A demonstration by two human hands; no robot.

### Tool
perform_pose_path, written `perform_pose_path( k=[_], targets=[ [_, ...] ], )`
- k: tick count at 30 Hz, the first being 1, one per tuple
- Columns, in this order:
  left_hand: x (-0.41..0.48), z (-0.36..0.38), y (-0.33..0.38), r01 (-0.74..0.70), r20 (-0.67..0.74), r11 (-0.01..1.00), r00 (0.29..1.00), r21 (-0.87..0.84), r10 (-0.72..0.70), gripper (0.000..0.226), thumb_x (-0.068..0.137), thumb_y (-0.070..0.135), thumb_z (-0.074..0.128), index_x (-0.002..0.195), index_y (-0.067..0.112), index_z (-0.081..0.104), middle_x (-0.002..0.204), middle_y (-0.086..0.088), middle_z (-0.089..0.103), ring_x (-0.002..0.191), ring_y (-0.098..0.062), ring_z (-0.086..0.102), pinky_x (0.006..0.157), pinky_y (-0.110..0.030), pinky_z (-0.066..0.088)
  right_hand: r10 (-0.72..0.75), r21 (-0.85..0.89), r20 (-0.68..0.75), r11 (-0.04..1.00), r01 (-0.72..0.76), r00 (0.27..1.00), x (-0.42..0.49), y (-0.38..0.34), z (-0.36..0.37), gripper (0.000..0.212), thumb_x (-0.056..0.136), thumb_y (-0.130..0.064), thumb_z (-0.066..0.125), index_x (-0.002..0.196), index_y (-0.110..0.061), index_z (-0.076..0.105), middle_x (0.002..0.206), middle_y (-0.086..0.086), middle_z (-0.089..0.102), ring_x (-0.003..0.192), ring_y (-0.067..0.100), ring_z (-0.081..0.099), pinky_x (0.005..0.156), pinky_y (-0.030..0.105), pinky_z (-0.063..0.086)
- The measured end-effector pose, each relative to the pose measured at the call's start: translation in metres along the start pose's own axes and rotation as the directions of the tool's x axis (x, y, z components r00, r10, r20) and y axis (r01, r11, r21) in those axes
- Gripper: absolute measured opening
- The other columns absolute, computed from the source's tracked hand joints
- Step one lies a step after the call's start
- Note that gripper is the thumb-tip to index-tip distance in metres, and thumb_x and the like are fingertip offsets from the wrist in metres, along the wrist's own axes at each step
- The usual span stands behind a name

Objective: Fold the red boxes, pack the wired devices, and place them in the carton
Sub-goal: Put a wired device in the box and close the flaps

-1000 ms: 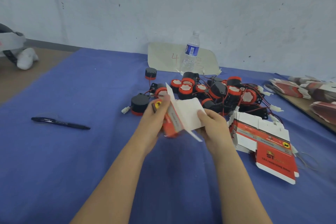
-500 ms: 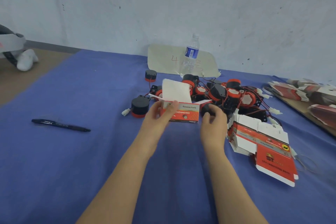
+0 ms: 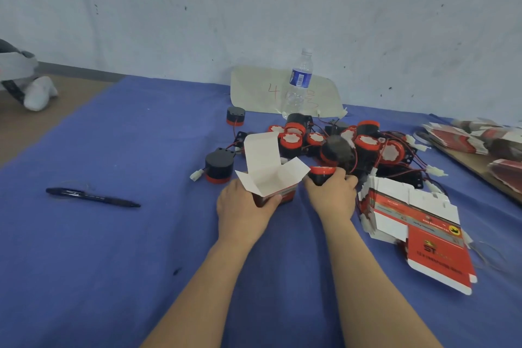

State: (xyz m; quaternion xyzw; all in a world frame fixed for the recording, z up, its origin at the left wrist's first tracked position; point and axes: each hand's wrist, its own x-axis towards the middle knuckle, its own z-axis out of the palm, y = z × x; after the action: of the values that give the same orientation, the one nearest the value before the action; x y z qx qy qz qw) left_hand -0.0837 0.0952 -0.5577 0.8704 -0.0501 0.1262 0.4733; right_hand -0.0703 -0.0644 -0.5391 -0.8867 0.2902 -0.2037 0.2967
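A folded red box stands upright on the blue cloth with its white top flaps open. My left hand grips its lower left side. My right hand holds a black and red wired device just right of the box. Behind them lies a pile of wired devices with red and black leads. A stack of flat red boxes lies to the right of my right hand. No carton is in view.
A black pen lies on the cloth at the left. A water bottle stands at the back on a pale sheet. More flat red boxes sit on a board at the far right. Two loose devices lie left of the box.
The box went from being folded in both hands to standing upright with open flaps. My right hand left the box and took hold of a device from the pile.
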Motion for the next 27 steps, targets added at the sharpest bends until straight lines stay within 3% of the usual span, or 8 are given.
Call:
perform_pose_path(
  k=[3, 6, 10, 12, 15, 18, 21, 27],
  targets=[
    [0.001, -0.001, -0.002, 0.061, 0.003, 0.997, 0.998, 0.051, -0.061, 0.067, 0.077, 0.052, 0.072, 0.132, 0.020, 0.051, 0.126, -0.004, 0.050, 0.120, -0.023, 0.044, 0.099, -0.037, 0.042, -0.033, 0.325, -0.029, 0.945, 0.041, 0.999, -0.006, 0.000, -0.007, 0.059, 0.079, -0.034, 0.073, 0.126, -0.006, 0.050, 0.127, 0.015, 0.050, 0.112, 0.031, 0.053, 0.094, 0.042, 0.047],
    [0.002, -0.002, -0.001, 0.047, 0.062, 0.996, 0.997, 0.075, -0.052, 0.067, 0.076, 0.058, 0.069, 0.131, 0.023, 0.052, 0.123, -0.002, 0.052, 0.117, -0.021, 0.047, 0.097, -0.039, 0.043, -0.051, 0.641, -0.179, 0.751, 0.156, 0.983, -0.016, -0.007, -0.025, 0.051, 0.077, -0.034, 0.076, 0.120, -0.015, 0.056, 0.123, 0.004, 0.056, 0.113, 0.019, 0.056, 0.097, 0.035, 0.048],
    [0.001, -0.002, 0.001, 0.025, 0.117, 0.991, 0.992, 0.131, -0.041, 0.066, 0.075, 0.063, 0.066, 0.129, 0.027, 0.052, 0.121, 0.003, 0.054, 0.116, -0.020, 0.049, 0.095, -0.040, 0.043, -0.119, 0.710, -0.327, 0.624, 0.327, 0.937, -0.036, -0.024, -0.040, 0.055, 0.071, -0.046, 0.075, 0.118, -0.031, 0.050, 0.123, -0.004, 0.054, 0.111, 0.008, 0.055, 0.094, 0.022, 0.045],
    [-0.001, -0.001, 0.003, 0.005, 0.135, 0.992, 0.991, 0.129, -0.022, 0.059, 0.075, 0.061, 0.067, 0.122, 0.028, 0.057, 0.115, 0.003, 0.057, 0.110, -0.020, 0.052, 0.091, -0.040, 0.045, -0.248, 0.624, -0.329, 0.667, 0.406, 0.911, -0.049, -0.030, -0.035, 0.060, 0.072, -0.041, 0.078, 0.123, -0.032, 0.048, 0.123, -0.005, 0.054, 0.110, 0.005, 0.053, 0.093, 0.016, 0.041],
    [-0.003, -0.001, 0.006, -0.017, 0.159, 0.991, 0.987, 0.130, -0.004, 0.037, 0.076, 0.050, 0.066, 0.101, 0.025, 0.061, 0.098, 0.001, 0.061, 0.094, -0.022, 0.057, 0.080, -0.044, 0.050, -0.441, 0.252, -0.216, 0.837, 0.486, 0.871, -0.060, -0.029, -0.013, 0.063, 0.076, -0.046, 0.074, 0.132, -0.030, 0.050, 0.120, -0.003, 0.055, 0.112, 0.019, 0.046, 0.093, 0.026, 0.033],
    [-0.003, 0.001, 0.004, -0.071, 0.163, 0.979, 0.986, 0.191, 0.040, 0.023, 0.082, 0.037, 0.061, 0.096, 0.020, 0.060, 0.093, -0.001, 0.060, 0.087, -0.024, 0.057, 0.070, -0.039, 0.049, -0.457, -0.081, -0.063, 0.888, 0.452, 0.887, -0.062, -0.025, -0.003, 0.064, 0.085, -0.064, 0.051, 0.141, -0.033, 0.041, 0.128, -0.002, 0.054, 0.123, 0.023, 0.038, 0.098, 0.035, 0.021],
    [-0.001, 0.003, 0.004, -0.066, 0.136, 0.978, 0.990, 0.196, 0.040, 0.023, 0.083, 0.039, 0.061, 0.098, 0.021, 0.061, 0.092, -0.001, 0.060, 0.084, -0.022, 0.057, 0.066, -0.035, 0.047, -0.486, -0.178, -0.088, 0.866, 0.466, 0.870, -0.061, -0.025, -0.003, 0.063, 0.088, -0.067, 0.037, 0.139, -0.032, 0.046, 0.124, -0.001, 0.060, 0.122, 0.024, 0.040, 0.098, 0.035, 0.014],
    [-0.005, 0.004, 0.006, -0.074, 0.126, 0.980, 0.991, 0.186, 0.051, 0.022, 0.079, 0.044, 0.062, 0.077, 0.036, 0.042, 0.082, 0.005, 0.056, 0.078, -0.020, 0.056, 0.063, -0.034, 0.043, -0.419, -0.198, -0.082, 0.896, 0.397, 0.904, -0.061, -0.027, -0.008, 0.061, 0.081, -0.071, 0.041, 0.120, -0.029, 0.060, 0.109, -0.002, 0.060, 0.112, 0.023, 0.043, 0.090, 0.034, 0.015]
  ],
)
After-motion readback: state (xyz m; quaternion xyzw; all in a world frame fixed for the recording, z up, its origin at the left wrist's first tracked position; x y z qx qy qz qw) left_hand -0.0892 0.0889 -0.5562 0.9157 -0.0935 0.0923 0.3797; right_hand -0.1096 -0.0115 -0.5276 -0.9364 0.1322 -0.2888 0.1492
